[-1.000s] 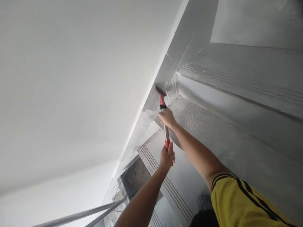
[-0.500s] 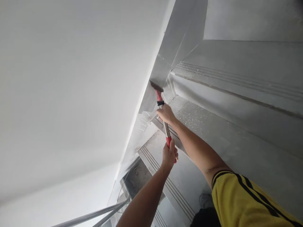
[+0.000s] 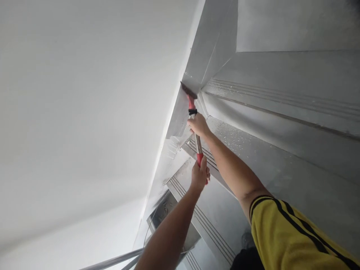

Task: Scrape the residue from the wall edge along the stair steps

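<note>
A long-handled scraper [image 3: 198,144] with a wide dark blade, a red neck, a metal shaft and a red grip slants up toward the wall. My right hand [image 3: 199,124] is wrapped round the shaft just below the black band under the neck. Lower down, my left hand [image 3: 199,175] is closed round the red grip. The blade rests against the grey skirting [image 3: 176,112] along the foot of the white wall, level with a stair edge. Pale smears mark the skirting below the blade.
Grooved grey stair treads [image 3: 202,221] descend toward the bottom. White flakes lie scattered on the wider step [image 3: 230,138] beside my right forearm. A dark container [image 3: 161,210] stands at lower left, near metal poles [image 3: 112,261]. The white wall [image 3: 84,112] fills the left side.
Both hands and the scraper have moved a little upward in the view, the blade sliding farther up along the skirting. The camera view has shifted slightly.
</note>
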Demonstrator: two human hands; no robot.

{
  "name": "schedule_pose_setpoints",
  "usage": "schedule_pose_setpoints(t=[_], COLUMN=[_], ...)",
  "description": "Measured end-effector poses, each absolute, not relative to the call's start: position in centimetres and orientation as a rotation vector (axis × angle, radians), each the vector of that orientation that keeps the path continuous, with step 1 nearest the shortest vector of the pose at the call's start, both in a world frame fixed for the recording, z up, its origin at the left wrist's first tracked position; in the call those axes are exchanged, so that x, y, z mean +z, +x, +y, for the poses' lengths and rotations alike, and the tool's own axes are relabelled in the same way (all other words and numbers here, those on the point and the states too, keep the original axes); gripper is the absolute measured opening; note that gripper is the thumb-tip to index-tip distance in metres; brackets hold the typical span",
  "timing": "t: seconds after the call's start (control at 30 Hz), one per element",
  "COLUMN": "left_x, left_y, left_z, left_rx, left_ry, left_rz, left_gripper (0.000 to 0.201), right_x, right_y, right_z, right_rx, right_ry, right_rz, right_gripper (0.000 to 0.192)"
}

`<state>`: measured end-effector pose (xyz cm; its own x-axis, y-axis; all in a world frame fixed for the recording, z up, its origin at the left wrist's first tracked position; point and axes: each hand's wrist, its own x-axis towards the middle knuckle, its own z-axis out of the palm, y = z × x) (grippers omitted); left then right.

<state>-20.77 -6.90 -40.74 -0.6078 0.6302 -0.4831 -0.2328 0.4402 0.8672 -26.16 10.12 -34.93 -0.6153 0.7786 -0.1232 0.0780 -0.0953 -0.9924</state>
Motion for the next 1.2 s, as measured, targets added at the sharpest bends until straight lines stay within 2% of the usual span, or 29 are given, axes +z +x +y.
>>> schedule_pose_setpoints(t=[0.07, 0.27, 0.5, 0.57, 0.77, 0.83, 1.03, 1.1, 1.2], left_x=[-40.7, -45.2, -41.5, -42.2, -48.9, -49.0, -45.5, -46.1, -48.5], left_y=[-20.7, -18.2, -21.3, -21.3, -17.7, -17.7, -21.4, -22.0, -22.3], left_z=[-7.0, -12.6, -6.7, -8.3, -19.1, -19.0, -12.7, -14.0, -19.3], left_rx=[1.282, 1.305, 1.246, 1.235, 1.288, 1.299, 1.248, 1.238, 1.197], left_ry=[0.337, 0.078, 0.304, 0.267, -0.024, -0.025, 0.221, 0.148, -0.001], left_rz=[1.843, 1.861, 1.828, 1.859, 1.946, 1.922, 1.912, 1.934, 2.001], left_gripper=[0.060, 0.066, 0.060, 0.061, 0.064, 0.063, 0.058, 0.059, 0.061], right_x=[-34.9, -39.0, -35.8, -36.9, -43.7, -43.7, -40.3, -41.0, -44.0], right_y=[-26.2, -25.5, -26.4, -26.8, -26.2, -26.1, -27.4, -28.1, -28.8], right_z=[10.1, 3.2, 10.6, 8.9, -3.6, -3.3, 4.3, 2.7, -3.7], right_rx=[1.758, 1.867, 1.828, 1.811, 1.852, 1.866, 1.824, 1.777, 1.760], right_ry=[-0.943, -0.929, -0.934, -0.938, -0.899, -0.893, -1.008, -1.026, -1.003], right_rz=[-1.638, -1.748, -1.509, -1.520, -1.911, -1.925, -1.644, -1.627, -1.698], right_gripper=[0.010, 0.015, 0.011, 0.011, 0.019, 0.019, 0.013, 0.014, 0.020])
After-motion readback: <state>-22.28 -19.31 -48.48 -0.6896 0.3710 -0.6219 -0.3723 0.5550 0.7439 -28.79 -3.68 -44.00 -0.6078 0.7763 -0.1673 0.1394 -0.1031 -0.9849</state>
